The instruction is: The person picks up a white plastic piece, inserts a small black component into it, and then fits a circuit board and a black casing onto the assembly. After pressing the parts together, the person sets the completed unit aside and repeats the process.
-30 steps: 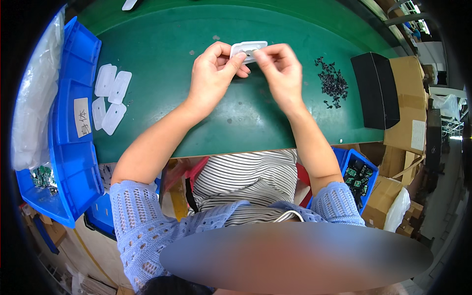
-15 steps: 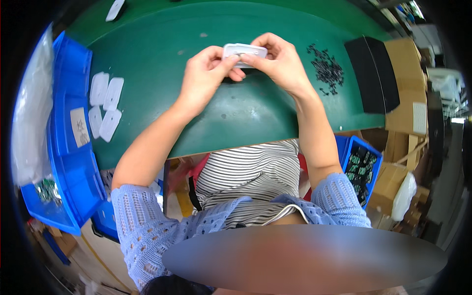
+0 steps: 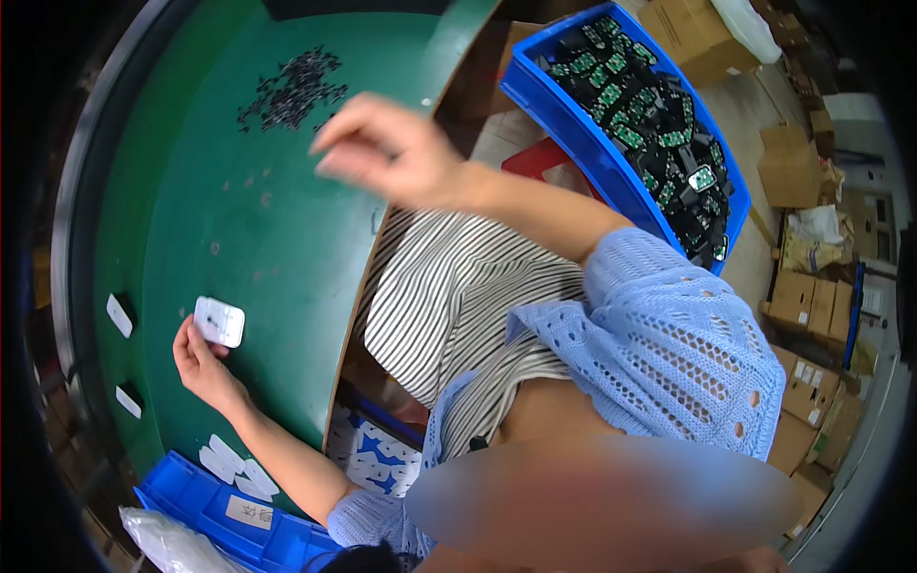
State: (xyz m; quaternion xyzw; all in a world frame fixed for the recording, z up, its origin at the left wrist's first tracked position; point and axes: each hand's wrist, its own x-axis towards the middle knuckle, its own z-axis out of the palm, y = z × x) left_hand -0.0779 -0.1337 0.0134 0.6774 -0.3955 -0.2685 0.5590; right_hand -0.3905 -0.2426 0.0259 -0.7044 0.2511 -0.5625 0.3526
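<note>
With my left hand (image 3: pixel 205 372) I grasp a white plastic case (image 3: pixel 227 326), my fingers at its left and lower edges, over the green tabletop (image 3: pixel 287 244). My right hand (image 3: pixel 406 158) is well apart from it, fingers loosely bent and blurred; I cannot tell whether they pinch anything. Just beyond those right fingertips, up and to the left, lies a pile of small black parts (image 3: pixel 291 91). To the right of that hand stands a blue bin (image 3: pixel 585 153) full of green circuit boards and black pieces. Below my left fingers, several white plates (image 3: pixel 227 453) lie beside a blue tray (image 3: pixel 186 489).
</note>
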